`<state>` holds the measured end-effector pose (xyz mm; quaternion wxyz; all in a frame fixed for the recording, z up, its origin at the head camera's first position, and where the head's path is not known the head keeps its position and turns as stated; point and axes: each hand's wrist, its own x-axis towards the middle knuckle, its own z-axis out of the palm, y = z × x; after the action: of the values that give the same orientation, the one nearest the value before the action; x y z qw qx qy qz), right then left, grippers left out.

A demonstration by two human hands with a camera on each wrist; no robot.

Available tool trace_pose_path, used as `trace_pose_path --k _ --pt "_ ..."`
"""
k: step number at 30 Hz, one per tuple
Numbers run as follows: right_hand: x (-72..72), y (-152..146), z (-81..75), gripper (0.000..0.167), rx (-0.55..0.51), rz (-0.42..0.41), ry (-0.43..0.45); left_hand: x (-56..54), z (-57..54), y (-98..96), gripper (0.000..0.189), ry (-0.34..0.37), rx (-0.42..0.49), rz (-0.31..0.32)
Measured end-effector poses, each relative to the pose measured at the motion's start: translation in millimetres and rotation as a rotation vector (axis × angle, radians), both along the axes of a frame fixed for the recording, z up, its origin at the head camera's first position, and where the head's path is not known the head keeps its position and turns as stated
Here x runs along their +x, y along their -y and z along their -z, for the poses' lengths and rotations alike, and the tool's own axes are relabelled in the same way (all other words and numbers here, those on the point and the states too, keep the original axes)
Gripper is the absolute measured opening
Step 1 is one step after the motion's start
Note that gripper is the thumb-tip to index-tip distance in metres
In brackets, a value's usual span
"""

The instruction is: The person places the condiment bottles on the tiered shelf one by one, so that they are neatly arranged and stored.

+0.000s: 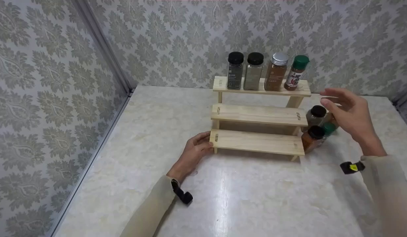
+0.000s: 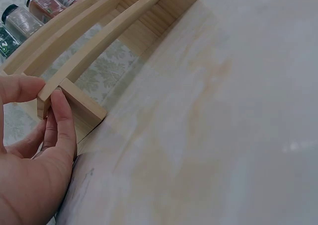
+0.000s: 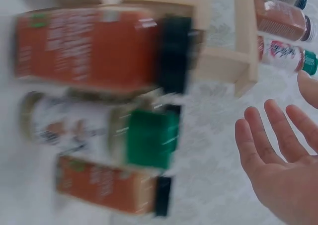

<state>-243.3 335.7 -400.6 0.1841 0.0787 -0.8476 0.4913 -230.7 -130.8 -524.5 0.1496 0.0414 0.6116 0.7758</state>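
A three-tier wooden spice rack point(image 1: 256, 142) stands on the table. My left hand point(image 1: 192, 151) grips the left end of its lowest tier; in the left wrist view, thumb and fingers pinch the board's corner point(image 2: 47, 93). My right hand point(image 1: 351, 113) is raised at the rack's right, fingers spread and holding nothing. Below it, several spice jars cluster beside the rack: a black-capped jar point(image 1: 317, 117), a black-capped orange jar point(image 1: 311, 138), and a green-capped jar point(image 3: 74, 130). On the top tier stand two black-capped jars, a silver-capped jar point(image 1: 276, 72) and a green-capped bottle point(image 1: 294, 74).
The pale marbled table point(image 1: 157, 204) extends around the rack. Patterned wallpaper point(image 1: 190, 39) covers the wall close behind it, and another wall panel point(image 1: 32, 98) borders the table's left side.
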Motion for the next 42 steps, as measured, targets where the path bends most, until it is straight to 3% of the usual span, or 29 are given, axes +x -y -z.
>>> trace_pose_path --k 6,13,19,25,32,42 --pt "16.9 -22 30.8 0.041 -0.033 0.016 -0.018 -0.1 -1.1 0.4 0.058 -0.007 -0.002 0.005" --pt "29.8 -40 58.0 0.045 0.006 -0.023 0.069 0.2 0.0 0.3 0.058 -0.001 -0.008 0.005" --pt "30.7 -46 73.2 0.049 0.052 -0.032 0.161 -0.7 1.4 -1.3 0.058 0.0 -0.007 0.005" --pt "28.7 -56 81.8 0.06 0.112 -0.086 0.233 -2.2 2.3 -0.4 0.057 0.003 -0.006 -0.003" --pt "25.6 -60 85.9 0.059 0.08 -0.121 0.25 -3.2 -1.3 0.3 0.059 0.006 0.0 0.007" --pt "28.8 -51 69.1 0.054 0.043 -0.061 0.14 -0.7 1.3 2.5 0.058 0.005 0.015 0.0"
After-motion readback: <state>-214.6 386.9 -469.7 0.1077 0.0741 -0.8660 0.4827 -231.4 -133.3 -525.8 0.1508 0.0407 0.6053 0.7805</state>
